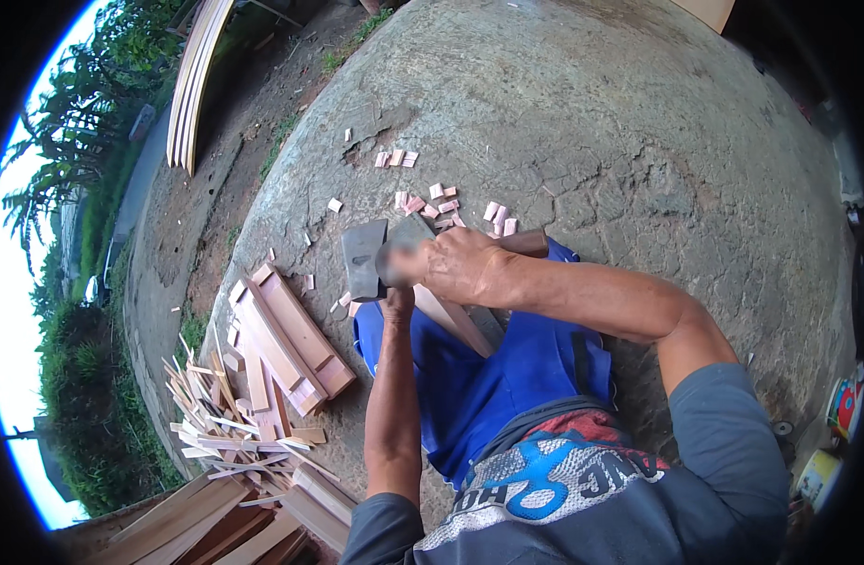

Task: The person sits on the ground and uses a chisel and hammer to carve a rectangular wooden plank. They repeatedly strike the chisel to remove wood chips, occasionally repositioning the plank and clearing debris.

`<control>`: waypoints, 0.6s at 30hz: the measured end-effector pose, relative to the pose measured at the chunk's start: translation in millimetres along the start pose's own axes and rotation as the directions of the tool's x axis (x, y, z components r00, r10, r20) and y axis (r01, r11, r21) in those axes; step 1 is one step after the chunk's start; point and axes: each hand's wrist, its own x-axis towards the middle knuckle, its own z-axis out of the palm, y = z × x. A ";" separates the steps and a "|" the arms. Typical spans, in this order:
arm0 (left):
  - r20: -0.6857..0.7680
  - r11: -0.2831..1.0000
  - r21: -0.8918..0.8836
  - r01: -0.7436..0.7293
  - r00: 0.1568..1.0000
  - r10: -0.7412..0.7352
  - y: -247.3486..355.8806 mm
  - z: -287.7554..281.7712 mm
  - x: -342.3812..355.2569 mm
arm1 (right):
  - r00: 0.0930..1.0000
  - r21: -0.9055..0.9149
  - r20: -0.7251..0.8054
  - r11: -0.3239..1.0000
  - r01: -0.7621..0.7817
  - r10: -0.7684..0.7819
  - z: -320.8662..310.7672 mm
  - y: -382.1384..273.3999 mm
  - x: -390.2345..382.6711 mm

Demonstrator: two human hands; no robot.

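My right hand is closed round the dark brown wooden handle of what looks like a hatchet. A broad grey metal blade stands to the left of the fist; a blurred patch covers where it meets the hand. My left hand is just below the blade, its fingers hidden behind it. A pale wooden board slants between my knees, close to both hands. Small pinkish wood blocks lie scattered on the concrete beyond my hands.
Left of my legs lie stacked wooden pieces and a heap of thin offcuts. Wider planks are at the lower left. Long boards lean at the far left. Cracked concrete floor spreads ahead; tins stand at the right.
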 end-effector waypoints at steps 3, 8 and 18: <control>-0.106 0.990 -0.105 0.094 0.989 -0.105 7.2 31.1 -16.5 | 0.988 0.023 0.046 0.989 -0.148 0.147 6.0 11.1 -13.5; -0.092 0.925 0.290 -0.245 0.955 0.282 55.3 58.5 -14.6 | 0.958 0.260 -0.142 0.943 -0.208 0.250 -10.9 9.0 -31.9; -0.275 0.800 -0.600 -0.019 0.944 -0.184 157.4 112.4 57.4 | 0.779 0.618 -0.385 0.765 -0.182 0.495 43.8 32.1 -62.5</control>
